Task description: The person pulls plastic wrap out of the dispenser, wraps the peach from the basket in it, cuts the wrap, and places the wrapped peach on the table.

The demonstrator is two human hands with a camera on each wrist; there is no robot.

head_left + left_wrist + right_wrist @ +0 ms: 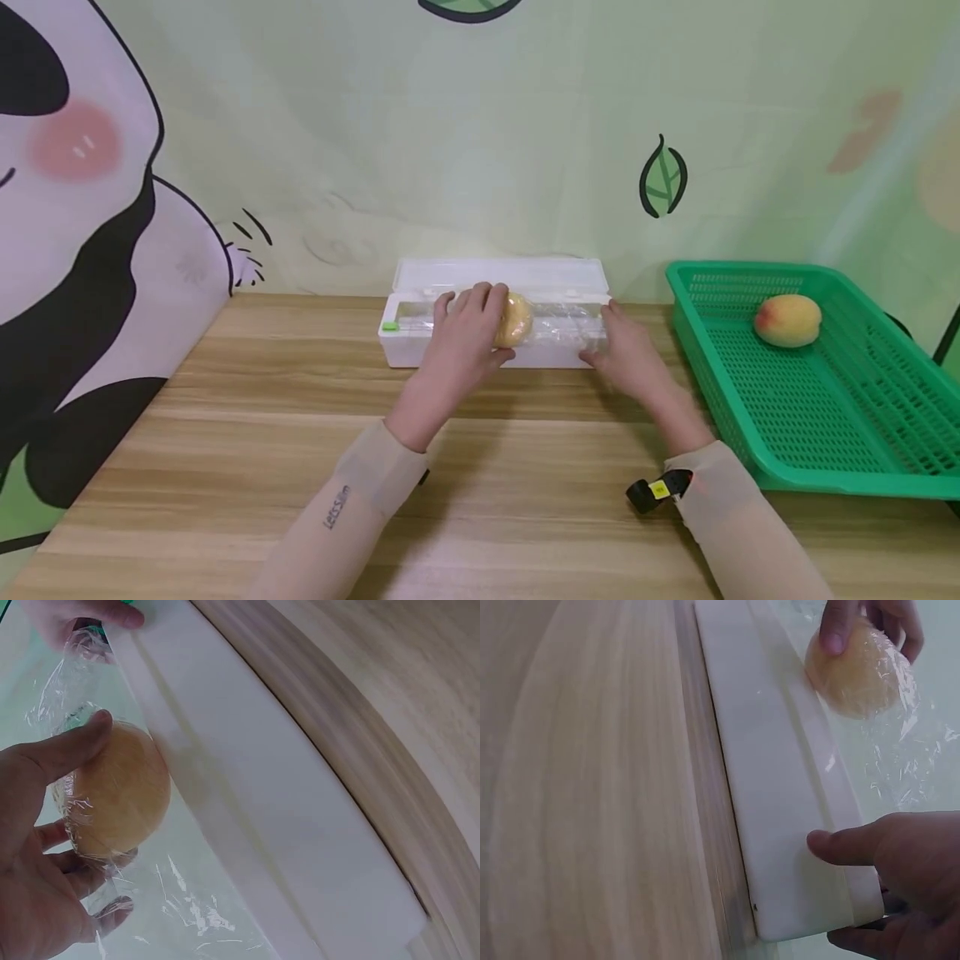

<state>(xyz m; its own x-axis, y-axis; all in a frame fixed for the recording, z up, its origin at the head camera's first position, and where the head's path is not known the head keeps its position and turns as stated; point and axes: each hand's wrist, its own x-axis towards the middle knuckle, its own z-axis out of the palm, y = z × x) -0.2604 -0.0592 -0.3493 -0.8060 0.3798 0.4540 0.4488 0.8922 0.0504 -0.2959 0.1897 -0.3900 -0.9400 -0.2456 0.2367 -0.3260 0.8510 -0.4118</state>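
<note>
A round yellow fruit [517, 321] sits at the upper front edge of a long white box [408, 352], near the middle of its length, with clear film [562, 321] round it. The fruit is so nearly round, and so partly covered, that its long axis cannot be told. The film trails from it toward the box's right end. The person's left hand [467, 333] grips the fruit, thumb on one side and spread, bent fingers on the other. The right hand [630, 350] holds the box's right end, thumb on the front face, fingers curled behind. The box's long axis runs left to right across the wooden table [262, 417]; its lid [498, 272] stands raised at the back. To the right, a green basket [862, 485] holds a red-blushed peach [787, 321], its longer axis roughly sideways.
</note>
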